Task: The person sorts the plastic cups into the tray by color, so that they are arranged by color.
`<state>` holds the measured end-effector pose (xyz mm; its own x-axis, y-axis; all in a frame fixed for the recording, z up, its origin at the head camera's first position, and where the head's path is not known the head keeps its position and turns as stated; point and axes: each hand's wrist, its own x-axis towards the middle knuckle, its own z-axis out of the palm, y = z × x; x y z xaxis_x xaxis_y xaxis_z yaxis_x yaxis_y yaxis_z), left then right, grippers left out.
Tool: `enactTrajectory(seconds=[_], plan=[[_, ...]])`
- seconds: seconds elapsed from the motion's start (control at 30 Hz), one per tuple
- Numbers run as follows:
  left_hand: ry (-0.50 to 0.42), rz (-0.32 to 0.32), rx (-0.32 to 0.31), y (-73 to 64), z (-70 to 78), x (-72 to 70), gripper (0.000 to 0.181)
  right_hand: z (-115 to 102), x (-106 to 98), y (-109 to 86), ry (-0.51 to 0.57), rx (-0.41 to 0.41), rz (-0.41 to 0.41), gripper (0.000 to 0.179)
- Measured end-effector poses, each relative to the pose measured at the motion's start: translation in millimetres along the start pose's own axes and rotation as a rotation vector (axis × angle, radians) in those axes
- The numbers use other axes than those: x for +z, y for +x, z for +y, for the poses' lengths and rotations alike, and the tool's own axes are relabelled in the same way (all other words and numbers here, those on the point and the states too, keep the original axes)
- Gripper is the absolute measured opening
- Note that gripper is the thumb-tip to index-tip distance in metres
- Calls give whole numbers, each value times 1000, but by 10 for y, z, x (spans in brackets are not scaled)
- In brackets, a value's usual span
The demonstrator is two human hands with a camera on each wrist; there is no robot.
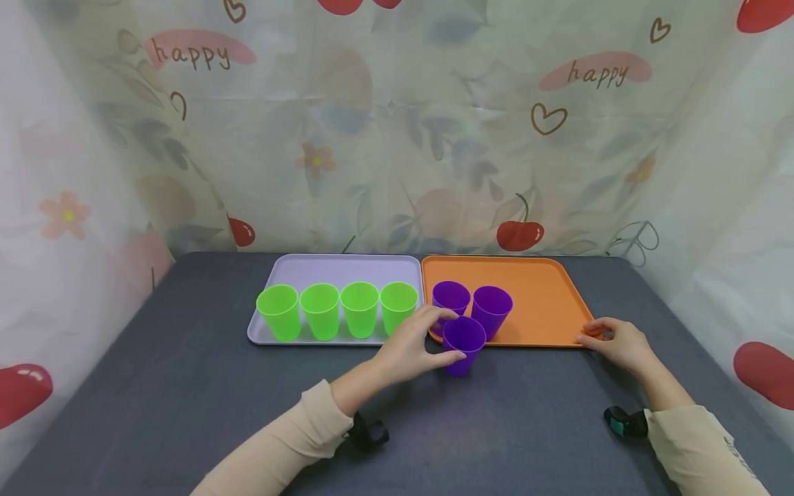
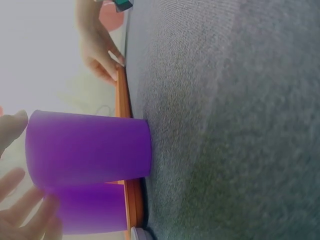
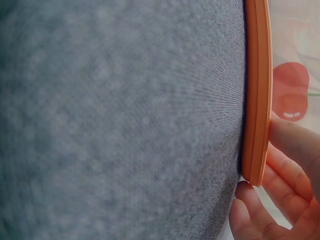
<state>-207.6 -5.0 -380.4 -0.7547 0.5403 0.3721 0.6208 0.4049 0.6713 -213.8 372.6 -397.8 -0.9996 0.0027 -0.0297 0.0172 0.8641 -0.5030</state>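
My left hand (image 1: 406, 348) holds a purple cup (image 1: 464, 344) near its rim, thumb on the near side and fingers on the far side. This cup stands upright just in front of the orange tray (image 1: 540, 310); in the left wrist view its side (image 2: 90, 147) faces the camera. Two more purple cups, one at the left (image 1: 451, 295) and one beside it (image 1: 493, 310), stand on that tray's left part. At the tray's near right corner, my right hand (image 1: 623, 344) pinches the rim (image 3: 257, 100) between thumb and fingers.
A pale purple tray (image 1: 347, 267) adjoins the orange one on its left. It bears a row of several bright green cups (image 1: 320, 311). Both trays lie on a dark grey cloth-covered table (image 1: 186, 386), with a printed curtain (image 1: 384, 138) behind.
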Motion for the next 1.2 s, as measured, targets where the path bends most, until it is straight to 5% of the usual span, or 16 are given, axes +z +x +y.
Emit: enactTrajectory(seconds=[1.2], plan=[[14,69,-95,-1,37,165,56,-13,-9,0,8,-6,-13,49]])
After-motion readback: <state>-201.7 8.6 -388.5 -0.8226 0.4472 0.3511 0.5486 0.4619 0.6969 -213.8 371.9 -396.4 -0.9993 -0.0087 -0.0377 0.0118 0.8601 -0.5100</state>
